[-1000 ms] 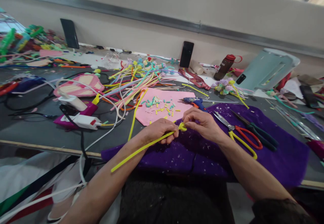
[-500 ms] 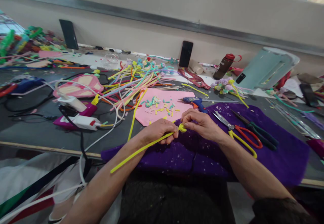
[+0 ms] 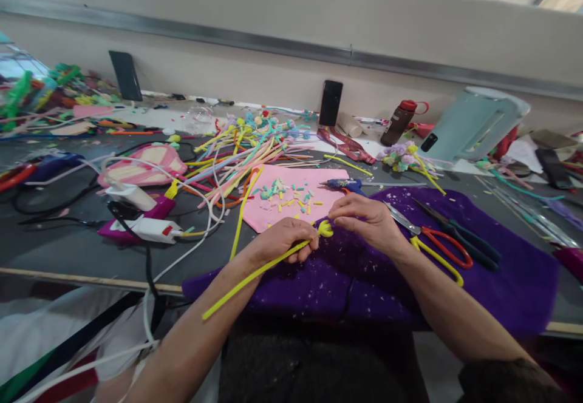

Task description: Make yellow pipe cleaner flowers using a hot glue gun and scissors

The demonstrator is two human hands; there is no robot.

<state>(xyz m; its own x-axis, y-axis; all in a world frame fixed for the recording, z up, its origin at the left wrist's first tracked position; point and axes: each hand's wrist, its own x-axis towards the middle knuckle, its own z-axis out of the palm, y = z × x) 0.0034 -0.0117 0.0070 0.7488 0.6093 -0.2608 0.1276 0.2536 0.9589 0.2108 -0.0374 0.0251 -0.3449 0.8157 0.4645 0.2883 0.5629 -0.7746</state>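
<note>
My left hand [image 3: 291, 240] is closed around a yellow pipe cleaner [image 3: 255, 277], whose long straight end slants down to the lower left over my forearm. At its other end, the pipe cleaner is looped into a small flower-like head [image 3: 325, 229] that sticks out past my left fingertips. My right hand [image 3: 357, 218] pinches at the upper right edge of this head with thumb and forefinger. Beneath both hands lies a purple cloth [image 3: 314, 287]. Just beyond them is a pink sheet [image 3: 255, 212] with short yellow and green pipe cleaner bits.
A blue glue gun [image 3: 344, 184] rests on the pink sheet's edge. Scissors [image 3: 421, 231] and dark green pliers [image 3: 469, 242] lie right, on the cloth. Behind are many pipe cleaners [image 3: 255, 160], a phone [image 3: 331, 102] and a bottle [image 3: 401, 122]. A power strip [image 3: 141, 227] with cables sits left.
My right fingers have drawn slightly up from the middle of the yellow looped head, so more of it shows. My left hand keeps its grip. The camera view has tilted up slightly.
</note>
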